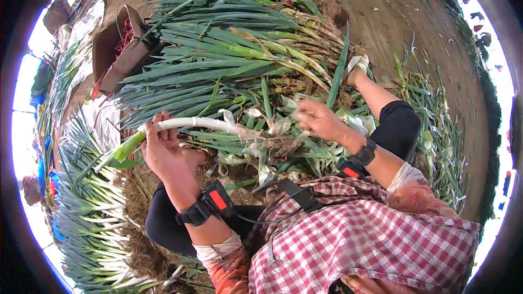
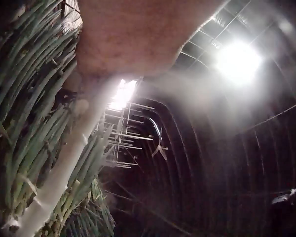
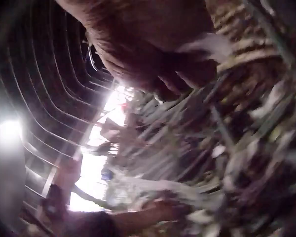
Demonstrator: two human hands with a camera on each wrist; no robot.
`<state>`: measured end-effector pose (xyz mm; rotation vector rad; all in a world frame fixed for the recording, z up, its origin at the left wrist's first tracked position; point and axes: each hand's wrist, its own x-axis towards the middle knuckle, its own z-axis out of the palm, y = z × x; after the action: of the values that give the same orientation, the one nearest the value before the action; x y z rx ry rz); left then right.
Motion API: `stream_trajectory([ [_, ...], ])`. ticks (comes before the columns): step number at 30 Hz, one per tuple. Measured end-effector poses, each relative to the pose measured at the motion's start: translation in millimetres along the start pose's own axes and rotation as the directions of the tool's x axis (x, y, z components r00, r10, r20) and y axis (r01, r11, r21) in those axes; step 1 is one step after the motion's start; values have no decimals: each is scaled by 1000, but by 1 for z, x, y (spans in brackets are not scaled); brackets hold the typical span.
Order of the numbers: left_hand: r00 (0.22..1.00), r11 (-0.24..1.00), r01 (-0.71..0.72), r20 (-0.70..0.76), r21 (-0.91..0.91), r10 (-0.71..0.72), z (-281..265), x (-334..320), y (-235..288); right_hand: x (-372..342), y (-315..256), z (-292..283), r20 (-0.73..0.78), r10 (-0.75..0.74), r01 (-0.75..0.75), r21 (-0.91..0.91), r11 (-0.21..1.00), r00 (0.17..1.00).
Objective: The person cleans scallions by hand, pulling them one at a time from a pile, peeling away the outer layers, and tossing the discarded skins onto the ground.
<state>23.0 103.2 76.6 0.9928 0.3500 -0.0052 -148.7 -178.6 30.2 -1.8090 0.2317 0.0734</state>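
A long onion stalk [image 1: 199, 122] with a white shaft lies across the front of the person, roots to the right and its green end at the left. The left hand [image 1: 166, 155] grips it near the green part, with fingers curled round the shaft. In the left wrist view the white shaft [image 2: 54, 185] slants down from the hand [image 2: 128, 39]. Right of the stalk's roots, the right hand [image 1: 321, 122] is raised with bent fingers, blurred. The right wrist view shows a whitish scrap of peel [image 3: 209, 47] at the curled fingers of this hand [image 3: 153, 44].
Unpeeled green onions [image 1: 218, 49] lie in a large heap ahead. White-stemmed onions [image 1: 98, 212] are stacked at the left. A cardboard box [image 1: 122, 54] with red ties stands at the upper left. Loose leaves and peelings [image 1: 272, 158] cover the ground between the legs.
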Motion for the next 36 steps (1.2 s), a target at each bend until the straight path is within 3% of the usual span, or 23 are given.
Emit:
stream_trajectory([
  [1,1000,1000,-19,-18,-18,19,3,-3,2,-7,14,-10,1,-2,2,0,1000,1000],
  [3,1000,1000,-15,-4,-12,15,4,-2,1,-15,22,-24,-31,364,-347,-390,853,931],
  [4,1000,1000,-3,11,0,3,5,-3,-1,-14,22,-21,-38,368,-353,-385,852,929],
  [5,1000,1000,4,21,5,-4,8,-6,-3,-8,24,-13,-57,42,-66,-528,847,997],
  [6,1000,1000,15,8,12,-15,12,-9,-5,0,16,-1,-27,-286,198,-659,726,958],
  [8,1000,1000,22,6,20,-22,21,-12,-8,19,-29,23,44,-9,21,-264,964,999],
  [10,999,998,40,15,39,-41,22,-15,-8,39,-55,52,103,22,-34,118,992,994],
  [11,999,998,36,16,46,-36,23,-15,-8,45,-65,63,103,19,-32,125,992,994],
  [13,999,999,49,0,9,-49,22,-15,-7,52,-78,81,13,-127,128,-153,980,992],
  [16,997,999,50,-51,21,-49,15,-11,-10,51,-71,96,-72,-235,205,-288,935,969],
  [20,996,996,86,-38,36,-84,17,-16,-16,53,-51,104,-177,-274,181,-416,891,945],
  [21,998,998,65,-5,15,-65,17,-14,-17,55,-54,99,-181,-271,175,-418,892,945],
  [22,999,999,44,28,-7,-44,17,-13,-18,57,-58,91,-88,-26,10,-173,985,996],
  [23,998,999,42,39,-30,-41,18,-13,-18,58,-60,85,65,190,-194,58,979,980],
  [27,1000,1000,-14,12,23,13,21,-17,-11,57,-66,86,33,49,-48,-43,998,998],
  [29,1000,999,-8,2,43,8,20,-15,-8,52,-77,91,19,39,-41,124,991,999],
  [30,1000,999,-10,1,42,10,19,-15,-7,51,-75,94,21,37,-39,124,992,999],
  [32,999,999,-29,46,43,27,17,-14,-8,51,-67,99,-125,-280,251,-204,946,952],
  [36,999,1000,-21,45,23,20,11,-20,-10,49,-67,98,-89,-220,194,-242,951,971],
])
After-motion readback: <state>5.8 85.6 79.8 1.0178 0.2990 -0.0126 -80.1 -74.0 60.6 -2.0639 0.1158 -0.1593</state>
